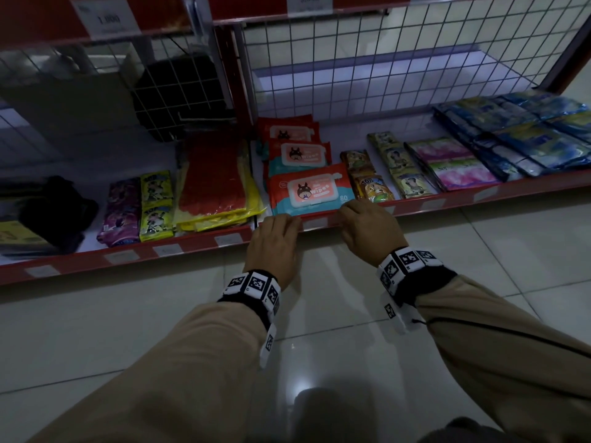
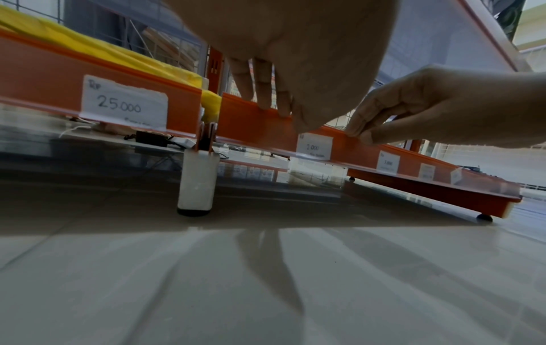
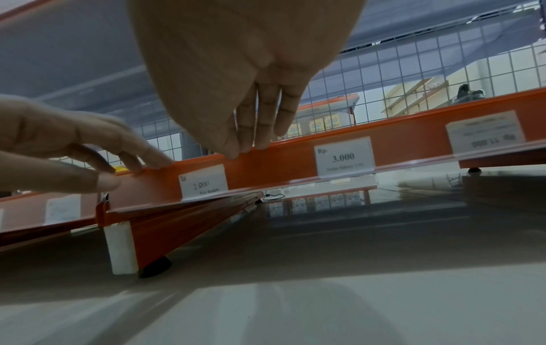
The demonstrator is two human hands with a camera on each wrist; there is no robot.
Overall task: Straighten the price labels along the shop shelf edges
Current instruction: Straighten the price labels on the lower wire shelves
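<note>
A white price label marked 2.000 [image 1: 315, 223] [image 2: 314, 146] [image 3: 203, 184] sits in the red shelf-edge strip [image 1: 415, 207] below the wipes packs. My left hand [image 1: 287, 223] [image 2: 266, 102] [image 3: 118, 175] holds the strip just left of that label, fingers over the top edge and thumb on the front face. On the label's right side my right hand [image 1: 347, 215] [image 2: 359, 134] [image 3: 248, 147] pinches the strip's top edge. Neither hand touches the label itself. Other labels follow along the strip: 3.000 [image 3: 344, 155], an upside-down one [image 3: 484, 137] and 25.000 [image 2: 125, 102] on the left bay.
Wipes packs [image 1: 311, 191], sachets [image 1: 372, 183] and blue packets [image 1: 524, 135] lie on the right shelf; yellow-and-red packs [image 1: 214, 183] lie on the left one. A white shelf foot [image 2: 196, 179] stands on the tiled floor [image 1: 319, 346] between bays. Wire mesh [image 1: 383, 59] backs the shelf.
</note>
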